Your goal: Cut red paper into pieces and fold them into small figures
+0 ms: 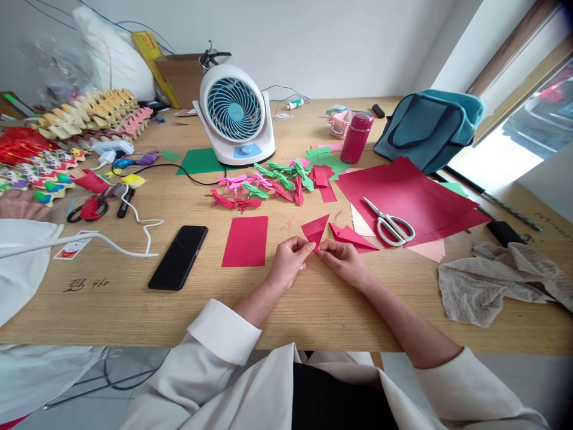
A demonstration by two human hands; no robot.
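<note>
Between my two hands is a small folded piece of red paper (317,228), its wide end pointing away from me. My left hand (292,258) pinches its near end with thumb and fingers. My right hand (344,260) has its fingertips closed on the same near tip. Just beyond my right hand lies another folded red paper piece (353,236). To the left of my hands a flat red paper rectangle (245,241) rests on the table. White-handled scissors (390,223) lie on large red sheets (416,197) at the right.
Folded green, pink and red paper figures (268,182) are heaped before a white fan (237,113). A black phone (178,258) lies left. A pink bottle (357,137) and blue bag (427,128) stand behind. A crumpled cloth (492,280) is right; another person's hand (22,206) is far left.
</note>
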